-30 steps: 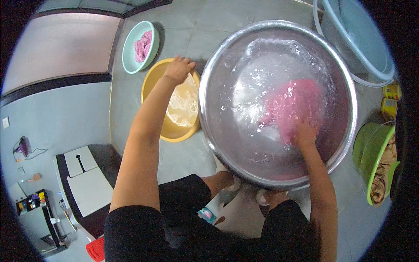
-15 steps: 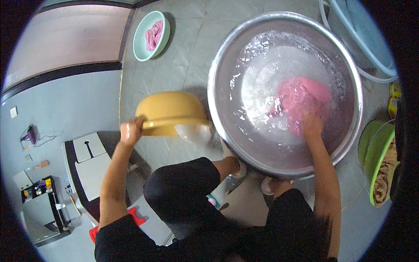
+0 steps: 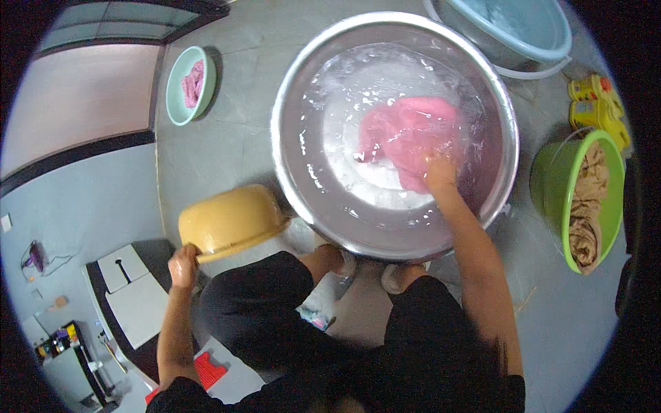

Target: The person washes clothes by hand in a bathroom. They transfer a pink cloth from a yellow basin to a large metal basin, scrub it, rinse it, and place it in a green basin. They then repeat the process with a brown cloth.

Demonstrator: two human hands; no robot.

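The left hand (image 3: pixel 183 266) was clamped on the rim of the yellow basin (image 3: pixel 231 219), which was tipped with its outer wall showing. The right hand (image 3: pixel 439 172) was on the pink cloth (image 3: pixel 416 127) in the water of the metal tub (image 3: pixel 511 141); whether its fingers gripped could not be told. To the tub's right stood a green bucket (image 3: pixel 551 179) holding brown fabric (image 3: pixel 587 203), near 2 yellow containers (image 3: pixel 591 115).

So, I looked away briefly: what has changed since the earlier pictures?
The left hand has tipped the yellow basin, its mouth turning toward the person, and now grips the rim's left end. The basin has come nearer the person. Unchanged: the right hand on the pink cloth in the metal tub, and the mint bowl on the floor.
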